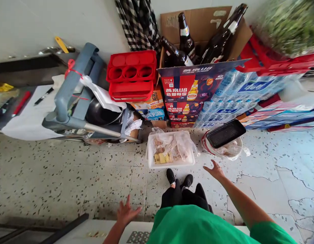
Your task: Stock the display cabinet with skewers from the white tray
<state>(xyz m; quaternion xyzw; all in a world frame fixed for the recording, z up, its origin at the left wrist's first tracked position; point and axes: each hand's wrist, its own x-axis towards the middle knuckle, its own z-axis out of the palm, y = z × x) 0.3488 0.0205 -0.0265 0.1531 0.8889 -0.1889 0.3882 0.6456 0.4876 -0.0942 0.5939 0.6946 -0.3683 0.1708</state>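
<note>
Shirt [195, 225]: green, closest to the viewer, on the near side of the white tub [171, 166].
Left hand [126, 210]: bare, fingers spread, holding nothing; left of the white tub and nearer, well apart from it.
Right hand [215, 170]: bare, fingers and thumb apart, holding nothing; right of the white tub, nearest the bucket [205, 145].
Shoes [171, 176]: black, one pair, just before the white tub's near wall. Risk: a short step forward could kick and shift it.
White tub: on the speckled floor [108, 169], beyond and between the hands, touched by neither; holds clear plastic bags [181, 142] and a yellow packet [162, 158], other contents unclear. Risk: loose film at the rim, if snagged, could drag contents out.
Black tray [226, 133]: slantwise across the bucket's mouth, right of the white tub. Risk: poorly supported, it could slide off if the right arm brushes it.
Trolley [106, 130]: left of the white tub, bearing a dark pan [99, 113].
Beer cartons [181, 87]: stacked beyond the white tub; brown bottles [187, 40] lean in the open top one. Risk: a jolt to the stack could topple and break one.
Water packs [253, 86]: beyond the white tub, to its right.
</note>
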